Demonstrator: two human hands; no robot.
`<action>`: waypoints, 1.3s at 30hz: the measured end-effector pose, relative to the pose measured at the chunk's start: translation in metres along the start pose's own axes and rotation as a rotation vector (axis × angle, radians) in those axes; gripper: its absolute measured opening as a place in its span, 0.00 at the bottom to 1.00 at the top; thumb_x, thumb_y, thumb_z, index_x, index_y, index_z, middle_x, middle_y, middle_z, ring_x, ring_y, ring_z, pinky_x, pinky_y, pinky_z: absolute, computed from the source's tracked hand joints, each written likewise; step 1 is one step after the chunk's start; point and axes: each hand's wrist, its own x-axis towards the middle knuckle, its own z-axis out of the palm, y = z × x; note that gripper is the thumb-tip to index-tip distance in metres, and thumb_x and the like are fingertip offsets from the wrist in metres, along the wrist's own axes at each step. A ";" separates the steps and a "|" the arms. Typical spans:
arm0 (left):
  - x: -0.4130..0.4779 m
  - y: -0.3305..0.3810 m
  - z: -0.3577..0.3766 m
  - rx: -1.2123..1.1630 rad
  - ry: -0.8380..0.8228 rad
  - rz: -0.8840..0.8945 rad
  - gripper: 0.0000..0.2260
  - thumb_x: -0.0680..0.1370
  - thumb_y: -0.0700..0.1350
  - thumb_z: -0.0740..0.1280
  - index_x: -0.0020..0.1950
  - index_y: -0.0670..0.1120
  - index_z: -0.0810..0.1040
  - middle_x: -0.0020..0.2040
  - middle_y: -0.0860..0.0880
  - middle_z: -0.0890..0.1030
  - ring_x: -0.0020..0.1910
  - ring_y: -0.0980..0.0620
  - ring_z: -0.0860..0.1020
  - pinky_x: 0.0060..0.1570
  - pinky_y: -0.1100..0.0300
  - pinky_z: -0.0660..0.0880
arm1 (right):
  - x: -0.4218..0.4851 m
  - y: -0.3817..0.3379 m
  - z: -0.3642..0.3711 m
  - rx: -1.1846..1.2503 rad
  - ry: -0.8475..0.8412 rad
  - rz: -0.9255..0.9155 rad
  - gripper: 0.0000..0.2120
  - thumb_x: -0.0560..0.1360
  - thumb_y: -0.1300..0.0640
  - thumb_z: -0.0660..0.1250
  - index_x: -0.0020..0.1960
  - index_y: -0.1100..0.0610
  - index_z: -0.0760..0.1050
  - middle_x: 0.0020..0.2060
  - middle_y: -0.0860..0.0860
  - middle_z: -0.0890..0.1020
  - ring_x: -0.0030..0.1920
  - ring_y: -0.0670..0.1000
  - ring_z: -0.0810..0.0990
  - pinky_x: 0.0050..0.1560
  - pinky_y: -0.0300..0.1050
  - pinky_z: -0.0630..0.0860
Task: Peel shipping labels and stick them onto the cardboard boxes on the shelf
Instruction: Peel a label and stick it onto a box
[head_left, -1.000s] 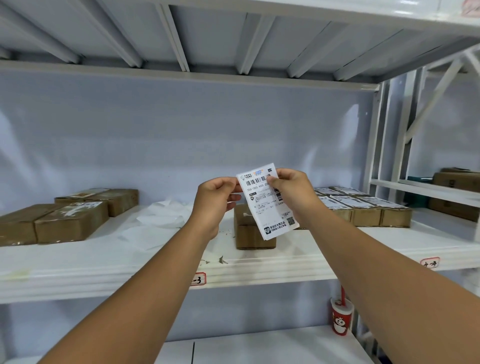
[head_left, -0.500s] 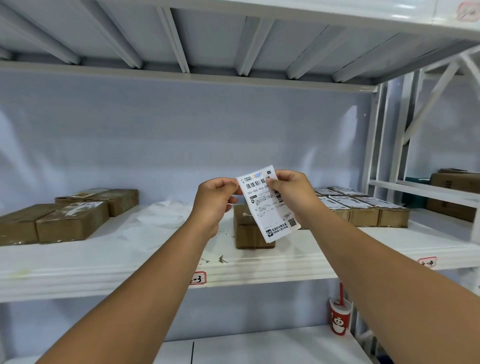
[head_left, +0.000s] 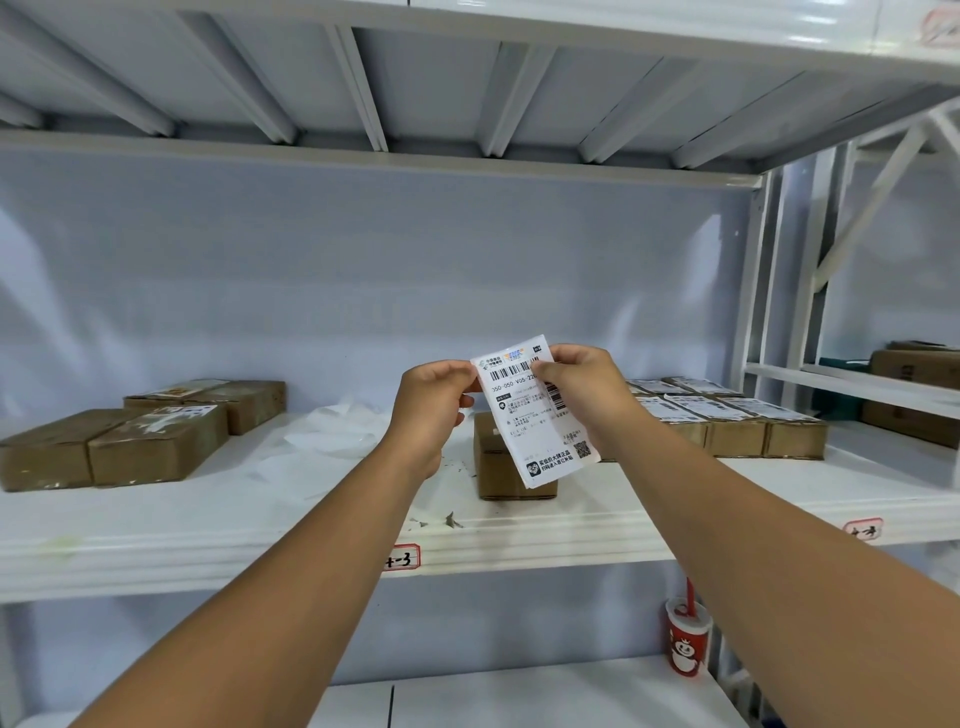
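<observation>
Since a sticker parts from its backing at an edge, both hands meet at the top of the shipping label (head_left: 535, 431). The left hand (head_left: 431, 400) pinches the upper left corner between thumb and curled fingers, and the right hand (head_left: 587, 384) pinches the upper right edge beside the barcode. The label hangs slanted below the fingers, printed side toward the camera, probably so a corner can be worked loose. Both forearms reach forward and converge. Just behind and below the hands sits a bare cardboard box (head_left: 491, 467), likely its target. Labelled boxes (head_left: 727, 426) lie right of the right hand, and white sheets (head_left: 332, 441), probably backing, lie left of the left hand.
</observation>
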 end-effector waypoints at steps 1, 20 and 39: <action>-0.001 0.000 0.000 0.018 -0.007 0.008 0.08 0.79 0.42 0.61 0.45 0.46 0.80 0.38 0.53 0.80 0.39 0.52 0.74 0.39 0.61 0.70 | -0.001 0.000 0.000 -0.003 -0.001 0.003 0.07 0.79 0.59 0.63 0.47 0.52 0.79 0.38 0.48 0.84 0.33 0.47 0.82 0.31 0.40 0.76; -0.005 0.003 0.004 0.052 0.014 0.021 0.10 0.78 0.41 0.62 0.40 0.47 0.80 0.36 0.54 0.81 0.36 0.56 0.74 0.37 0.63 0.68 | -0.002 0.010 -0.002 0.031 0.001 0.052 0.07 0.78 0.62 0.63 0.47 0.54 0.79 0.37 0.50 0.83 0.28 0.44 0.81 0.25 0.35 0.74; 0.001 -0.002 0.009 -0.002 -0.047 -0.055 0.07 0.76 0.40 0.65 0.39 0.46 0.79 0.35 0.51 0.81 0.38 0.53 0.72 0.41 0.60 0.69 | 0.004 0.016 -0.007 0.037 -0.017 -0.007 0.05 0.77 0.62 0.65 0.48 0.53 0.78 0.38 0.51 0.84 0.31 0.46 0.82 0.29 0.37 0.76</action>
